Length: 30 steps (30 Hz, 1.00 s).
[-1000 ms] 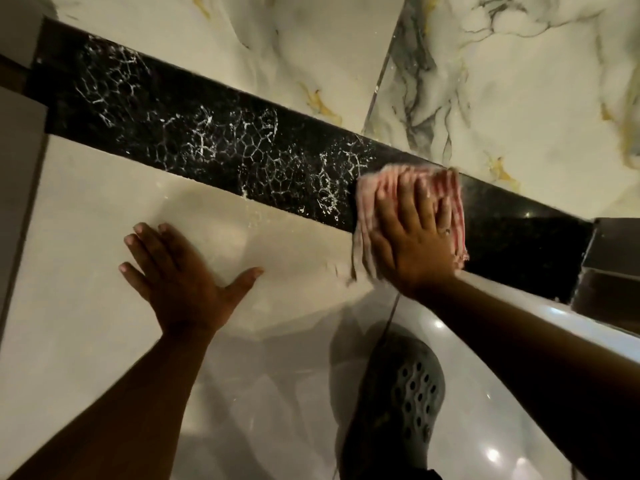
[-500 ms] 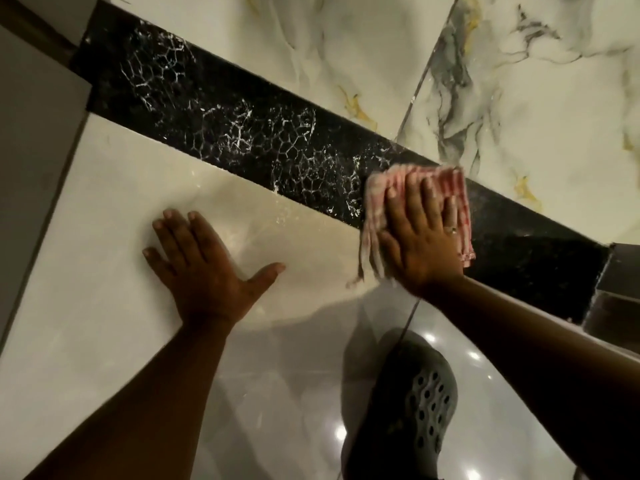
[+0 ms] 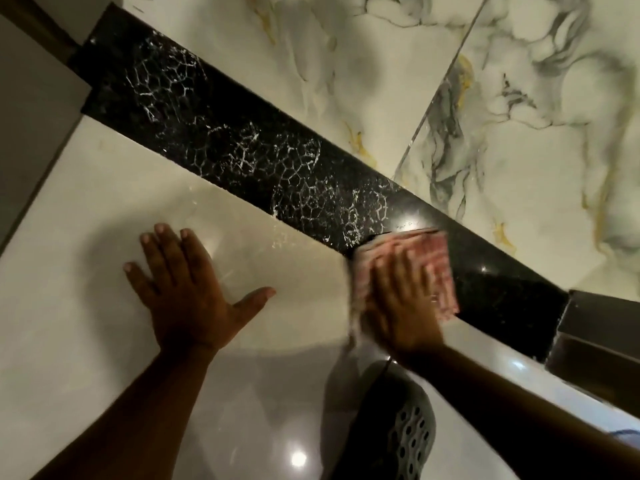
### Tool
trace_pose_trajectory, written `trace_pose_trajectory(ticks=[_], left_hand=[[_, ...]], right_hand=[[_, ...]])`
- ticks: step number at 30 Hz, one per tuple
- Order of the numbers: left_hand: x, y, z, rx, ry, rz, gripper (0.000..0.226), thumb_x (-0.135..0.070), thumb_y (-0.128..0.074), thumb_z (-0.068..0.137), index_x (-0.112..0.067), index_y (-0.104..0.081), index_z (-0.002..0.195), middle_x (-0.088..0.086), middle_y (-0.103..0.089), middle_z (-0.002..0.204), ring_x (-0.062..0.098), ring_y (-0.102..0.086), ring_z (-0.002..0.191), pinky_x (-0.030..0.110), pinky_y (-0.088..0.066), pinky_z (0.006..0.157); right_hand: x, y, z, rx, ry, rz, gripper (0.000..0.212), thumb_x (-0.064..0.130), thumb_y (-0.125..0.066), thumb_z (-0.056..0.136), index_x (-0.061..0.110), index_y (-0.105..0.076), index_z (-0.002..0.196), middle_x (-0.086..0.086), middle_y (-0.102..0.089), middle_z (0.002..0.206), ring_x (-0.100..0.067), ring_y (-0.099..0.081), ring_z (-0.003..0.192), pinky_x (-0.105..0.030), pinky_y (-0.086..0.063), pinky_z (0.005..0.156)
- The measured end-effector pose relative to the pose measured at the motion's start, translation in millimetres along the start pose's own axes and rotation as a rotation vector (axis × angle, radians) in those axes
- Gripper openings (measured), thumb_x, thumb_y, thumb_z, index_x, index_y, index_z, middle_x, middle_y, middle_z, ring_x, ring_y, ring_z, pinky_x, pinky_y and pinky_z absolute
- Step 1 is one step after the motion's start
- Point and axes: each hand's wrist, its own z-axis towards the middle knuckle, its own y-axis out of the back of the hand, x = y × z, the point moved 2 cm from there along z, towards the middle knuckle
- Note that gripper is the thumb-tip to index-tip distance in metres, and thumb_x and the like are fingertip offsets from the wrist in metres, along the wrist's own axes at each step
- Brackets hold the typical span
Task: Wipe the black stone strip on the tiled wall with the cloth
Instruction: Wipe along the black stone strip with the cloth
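A black stone strip (image 3: 242,147) runs diagonally across a tiled wall, from the upper left of the frame down to the right edge. Pale marbled tiles (image 3: 519,98) lie above it and a plain glossy cream tile (image 3: 104,271) below.

Much of the strip's left and middle stretch is covered in a white, web-like dried foam residue (image 3: 294,178). The part right of centre looks dark and clean.

The right hand (image 3: 401,306), blurred with motion, presses a folded pink-and-white cloth (image 3: 433,261) flat against the strip just right of centre. Its fingers (image 3: 398,271) are spread nearly straight and lie on top of the cloth, pinning it to the wall rather than gripping it. The cloth pokes out beyond the fingertips and to both sides of them, touching the edge of the residue.

The left hand (image 3: 187,289) rests open and empty, palm flat on the cream tile below the strip, well left of the cloth.

Likely risks:
- Held only by flat pressure, the cloth could bunch or slip from under the fingers on a fast stroke.
- The residue could smear onto the cream tile, where a few white flecks already show.
- The bracing hand could slide on the glossy tile.

A dark perforated shoe (image 3: 398,434) shows at the bottom centre.
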Motion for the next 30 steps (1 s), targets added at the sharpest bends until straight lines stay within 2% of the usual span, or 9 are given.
trace_pose_trajectory(ticks=[2, 5, 10, 14, 17, 19, 23, 26, 30], left_hand=[[1, -2, 0, -0.018, -0.012, 0.009, 0.133, -0.096, -0.033, 0.073, 0.003, -0.011, 0.159, 0.033, -0.009, 0.165, 0.05, -0.005, 0.154, 0.073, -0.007, 0.119], [2, -3, -2, -0.043, -0.026, 0.037, 0.132, -0.095, -0.035, 0.074, 0.004, -0.013, 0.159, 0.033, -0.011, 0.165, 0.051, -0.008, 0.154, 0.072, -0.008, 0.12], [3, -3, 0, -0.021, -0.018, 0.031, 0.132, -0.096, -0.034, 0.072, 0.002, -0.015, 0.159, 0.034, -0.013, 0.164, 0.049, -0.008, 0.155, 0.072, -0.009, 0.12], [2, -5, 0, -0.016, -0.009, 0.037, 0.133, -0.097, -0.034, 0.072, 0.0, -0.01, 0.16, 0.033, -0.009, 0.165, 0.049, -0.006, 0.155, 0.073, -0.008, 0.119], [1, -5, 1, -0.01, -0.013, 0.028, 0.133, -0.096, -0.035, 0.072, 0.0, -0.008, 0.16, 0.033, -0.007, 0.166, 0.049, -0.004, 0.155, 0.072, -0.006, 0.12], [1, -3, 1, -0.01, -0.016, 0.029, 0.132, -0.095, -0.036, 0.074, 0.0, -0.008, 0.16, 0.033, -0.007, 0.165, 0.05, -0.004, 0.154, 0.072, -0.005, 0.12], [1, -2, 0, -0.007, -0.035, 0.047, 0.131, -0.094, -0.037, 0.075, 0.002, -0.009, 0.16, 0.034, -0.007, 0.165, 0.051, -0.004, 0.154, 0.07, -0.004, 0.12], [0, 3, 1, 0.019, -0.019, 0.033, 0.132, -0.094, -0.036, 0.073, 0.002, -0.007, 0.16, 0.035, -0.004, 0.165, 0.051, -0.001, 0.154, 0.07, -0.002, 0.12], [1, 2, 2, 0.04, -0.024, 0.004, 0.134, -0.095, -0.036, 0.072, 0.001, -0.005, 0.16, 0.034, -0.002, 0.165, 0.05, 0.0, 0.154, 0.071, -0.002, 0.12]], right_hand=[[36, -9, 18, 0.038, 0.243, -0.053, 0.06, 0.049, -0.02, 0.103, 0.018, -0.025, 0.154, -0.014, -0.021, 0.16, -0.043, -0.021, 0.148, -0.071, -0.02, 0.113], [43, 6, 80, 0.007, 0.359, -0.148, 0.061, 0.052, -0.016, 0.102, 0.027, -0.011, 0.157, -0.004, -0.007, 0.164, -0.032, -0.004, 0.152, -0.063, -0.002, 0.121], [-83, 52, 105, -0.04, -0.231, -0.088, 0.068, 0.06, -0.004, 0.099, 0.027, 0.01, 0.157, -0.004, 0.015, 0.166, -0.024, 0.016, 0.152, -0.058, 0.007, 0.122], [-83, 23, 7, -0.01, -0.289, -0.035, 0.072, 0.058, -0.007, 0.099, 0.018, 0.011, 0.156, -0.014, 0.014, 0.165, -0.026, 0.018, 0.152, -0.062, -0.001, 0.121], [-15, -9, -5, -0.032, -0.137, 0.008, 0.068, 0.054, -0.011, 0.101, 0.013, -0.006, 0.156, -0.019, -0.005, 0.164, -0.034, 0.002, 0.152, -0.065, -0.004, 0.12], [10, -9, 22, -0.038, 0.018, -0.021, 0.065, 0.052, -0.015, 0.101, 0.018, -0.011, 0.157, -0.014, -0.006, 0.165, -0.035, 0.0, 0.153, -0.066, -0.004, 0.119], [3, 10, 74, -0.072, 0.2, -0.135, 0.062, 0.054, -0.014, 0.102, 0.03, 0.0, 0.157, -0.003, 0.005, 0.165, -0.032, 0.004, 0.153, -0.063, 0.004, 0.12], [-35, 23, 82, -0.121, -0.029, -0.092, 0.064, 0.05, -0.018, 0.103, 0.026, 0.007, 0.156, -0.006, 0.006, 0.167, -0.032, 0.006, 0.153, -0.059, 0.007, 0.121], [-100, 15, -2, -0.239, -0.617, 0.12, 0.066, 0.046, -0.018, 0.103, 0.018, 0.005, 0.158, -0.011, 0.007, 0.167, -0.028, 0.01, 0.153, -0.055, 0.006, 0.123]])
